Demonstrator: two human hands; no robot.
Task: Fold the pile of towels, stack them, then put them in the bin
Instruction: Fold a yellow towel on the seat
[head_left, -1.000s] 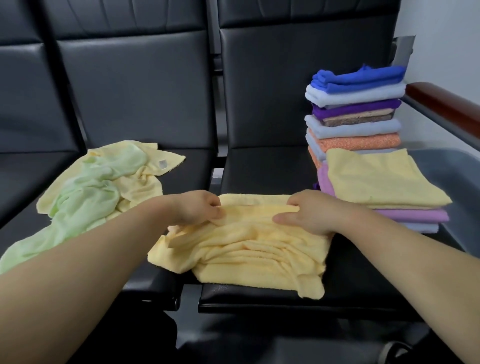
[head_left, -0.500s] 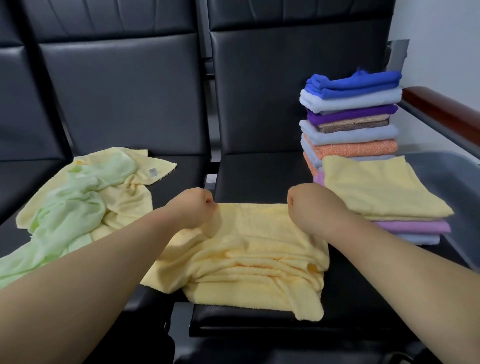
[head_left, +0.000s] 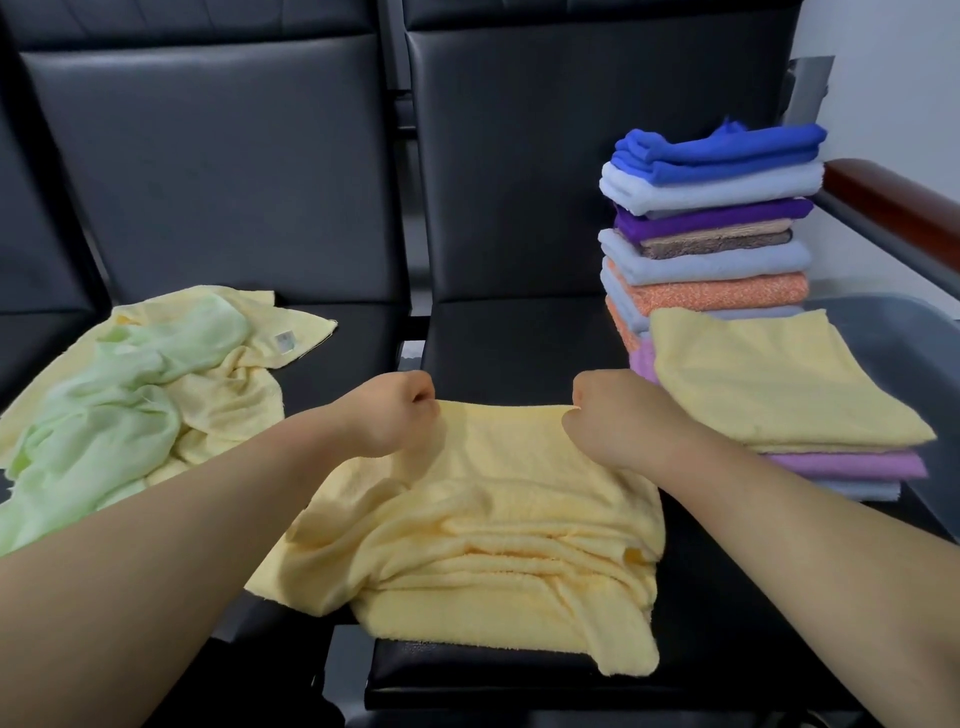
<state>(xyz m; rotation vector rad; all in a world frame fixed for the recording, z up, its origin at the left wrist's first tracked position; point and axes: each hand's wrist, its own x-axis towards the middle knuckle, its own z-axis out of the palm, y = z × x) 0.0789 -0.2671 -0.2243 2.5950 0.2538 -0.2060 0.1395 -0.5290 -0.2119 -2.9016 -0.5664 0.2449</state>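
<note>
"Gripping anything, those two hands?"

"Both. The left hand (head_left: 395, 410) and the right hand (head_left: 618, 415) are curled into fists, each pinching the far edge of the yellow towel (head_left: 493, 525), one near each far corner."

"And the towel itself?"

"It lies on the black seat (head_left: 519, 338), straight ahead of the person. The held edge runs left to right between the fists and looks taut. Everything nearer the body is rumpled into ridges, and the near right corner hangs over the seat's front lip."

"So which way does the cloth lie from the hands?"

"Toward the person. The hands are at the far side and the slack is all on the near side. I judge the next move turns on that: the wrinkles must be drawn flat before far edge meets near edge in a clean fold."

"Is either hand better placed?"

"Neither; they sit level, each on its own corner. For stacking afterwards the right hand is nearer, since the folded yellow towel (head_left: 769, 379) tops a low stack just to the right, in front of the tall stack of folded towels (head_left: 711, 249)."

"What is left to fold?"

"A green towel (head_left: 119, 410) and a pale yellow towel (head_left: 244, 389), loose on the left seat."
</note>
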